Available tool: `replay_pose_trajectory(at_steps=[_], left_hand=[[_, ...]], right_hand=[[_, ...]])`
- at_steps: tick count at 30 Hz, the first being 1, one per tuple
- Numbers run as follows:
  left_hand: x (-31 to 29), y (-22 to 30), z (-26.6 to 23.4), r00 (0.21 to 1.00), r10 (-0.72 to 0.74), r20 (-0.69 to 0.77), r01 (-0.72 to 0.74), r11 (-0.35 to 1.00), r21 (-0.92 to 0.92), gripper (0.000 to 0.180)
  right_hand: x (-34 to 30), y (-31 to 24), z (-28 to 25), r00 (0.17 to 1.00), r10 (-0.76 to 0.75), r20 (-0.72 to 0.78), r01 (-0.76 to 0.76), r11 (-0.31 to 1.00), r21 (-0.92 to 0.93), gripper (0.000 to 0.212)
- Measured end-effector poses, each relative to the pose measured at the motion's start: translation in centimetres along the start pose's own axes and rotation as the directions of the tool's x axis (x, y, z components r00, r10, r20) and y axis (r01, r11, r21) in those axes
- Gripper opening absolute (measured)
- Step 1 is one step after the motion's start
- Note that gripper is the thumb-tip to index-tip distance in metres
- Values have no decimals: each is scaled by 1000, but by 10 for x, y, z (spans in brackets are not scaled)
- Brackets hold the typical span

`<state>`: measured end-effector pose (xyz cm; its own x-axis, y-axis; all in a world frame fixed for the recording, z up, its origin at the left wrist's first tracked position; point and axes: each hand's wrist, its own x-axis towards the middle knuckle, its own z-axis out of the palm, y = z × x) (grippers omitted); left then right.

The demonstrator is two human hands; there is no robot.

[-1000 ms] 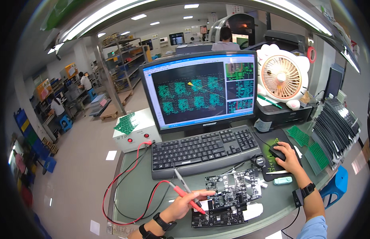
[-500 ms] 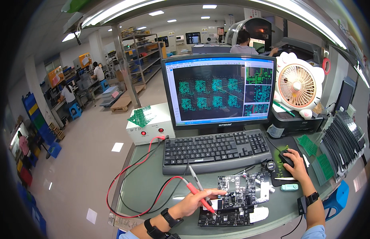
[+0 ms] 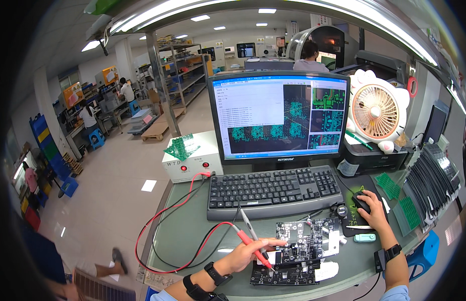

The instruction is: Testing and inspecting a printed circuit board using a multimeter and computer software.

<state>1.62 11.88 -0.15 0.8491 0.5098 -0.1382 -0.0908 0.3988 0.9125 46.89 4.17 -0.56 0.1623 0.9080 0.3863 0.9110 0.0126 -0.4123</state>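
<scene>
left hand (image 3: 243, 257) pinching red probe (image 3: 253, 250) and grey probe (image 3: 249, 227) onto black circuit board (image 3: 306, 241) for contact; right hand (image 3: 372, 210) cupped closed over mouse (image 3: 361, 201).

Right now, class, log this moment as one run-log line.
left hand: holds red probe and grey probe on black circuit board | right hand: on black mouse | monitor: board layout shown

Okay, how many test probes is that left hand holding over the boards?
2: a red probe and a grey probe, both in the left hand, tips toward the black circuit boards. Red lead runs to the white box; the grey probe's lead is hard to trace.
</scene>
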Motion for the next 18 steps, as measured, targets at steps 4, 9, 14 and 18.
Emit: replay_pose_trajectory(at_steps=[4,9,14,18], left_hand=[[0,0,-1,999,32,18,-32,998,52,56],[0,0,0,1000,10,7,-10,1000,28,56],[0,1,0,1000,10,9,-11,999,42,56],[-1,3,2,1000,11,-5,-11,1000,24,56]], right_hand=[[0,1,1,1000,-3,0,3,1000,-12,46],[0,1,0,1000,-4,5,4,1000,-24,47],[-1,1,1,1000,2,0,-2,1000,-8,52],[-1,-1,0,1000,-9,-5,9,1000,-7,57]])
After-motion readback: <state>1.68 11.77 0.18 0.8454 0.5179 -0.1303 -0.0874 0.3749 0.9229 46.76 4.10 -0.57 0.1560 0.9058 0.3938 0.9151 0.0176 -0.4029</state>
